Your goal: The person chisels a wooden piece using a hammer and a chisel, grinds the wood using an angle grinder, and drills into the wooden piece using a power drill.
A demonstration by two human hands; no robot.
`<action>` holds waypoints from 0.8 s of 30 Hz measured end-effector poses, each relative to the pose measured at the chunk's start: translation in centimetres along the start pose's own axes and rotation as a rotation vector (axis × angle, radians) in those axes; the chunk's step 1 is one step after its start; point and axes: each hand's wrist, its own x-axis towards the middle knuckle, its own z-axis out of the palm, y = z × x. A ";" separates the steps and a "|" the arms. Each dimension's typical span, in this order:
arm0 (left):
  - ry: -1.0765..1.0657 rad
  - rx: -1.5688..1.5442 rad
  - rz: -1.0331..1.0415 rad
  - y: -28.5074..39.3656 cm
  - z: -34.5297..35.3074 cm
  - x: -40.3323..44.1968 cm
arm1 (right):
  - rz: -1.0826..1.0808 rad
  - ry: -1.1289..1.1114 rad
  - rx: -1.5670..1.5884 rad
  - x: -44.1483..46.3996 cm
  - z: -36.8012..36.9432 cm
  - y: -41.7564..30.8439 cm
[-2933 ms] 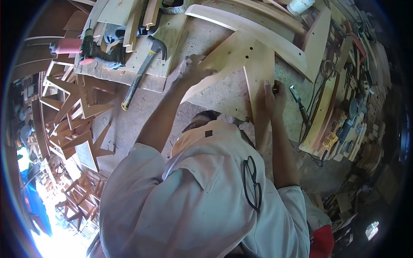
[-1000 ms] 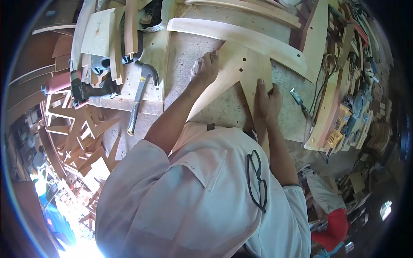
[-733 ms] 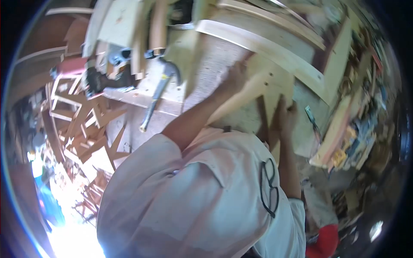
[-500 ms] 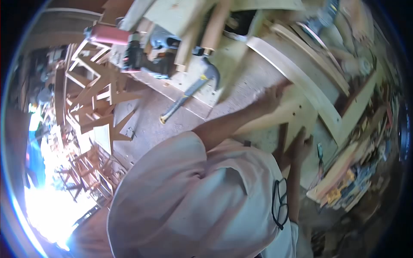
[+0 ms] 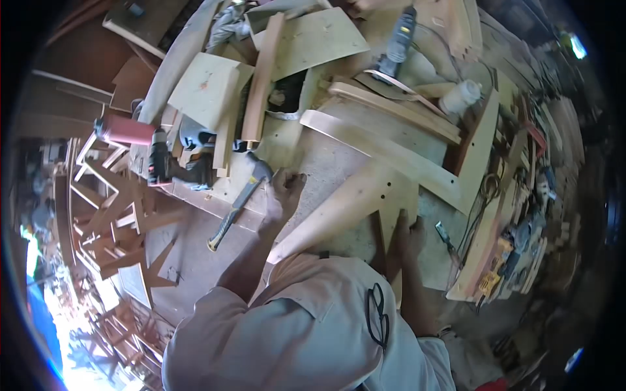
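Observation:
A pale V-shaped wooden piece [image 5: 388, 186] with dark holes lies on the bench, its two legs pointing towards me. My right hand [image 5: 409, 236] grips the edge of its right leg. Beside the head of a claw hammer [image 5: 236, 207] is my left hand [image 5: 285, 193], clear of the V-shaped piece, with curled fingers; anything inside them is too small to make out. Beyond the V-shaped piece, touching its far end, lies a long curved wooden part [image 5: 385, 151].
A cordless drill [image 5: 171, 163] and stacked boards [image 5: 205, 91] occupy the left of the bench. A chisel [image 5: 448, 240] lies to the right. Farther back are a grinder [image 5: 396, 45] and a white bottle [image 5: 460, 96]. Wooden frames [image 5: 107, 215] are piled at far left.
My left hand has left the far edge of the V-shaped piece and moved left to the hammer's head. My right hand stays on the right leg. The camera view has turned and shifted.

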 end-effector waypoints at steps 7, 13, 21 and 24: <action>-0.137 -0.053 0.073 3.7 2.4 4.1 | 0.048 -0.005 -0.018 0.2 0.1 1.3; -0.195 -0.197 0.195 5.3 6.6 10.0 | 0.064 -0.022 0.022 0.0 -0.5 0.6; -0.017 0.064 0.399 9.7 18.3 23.1 | 0.090 -0.035 0.004 0.3 -0.6 0.6; 0.071 -0.071 0.401 10.8 22.4 27.2 | 0.114 -0.059 0.005 0.2 -1.1 0.0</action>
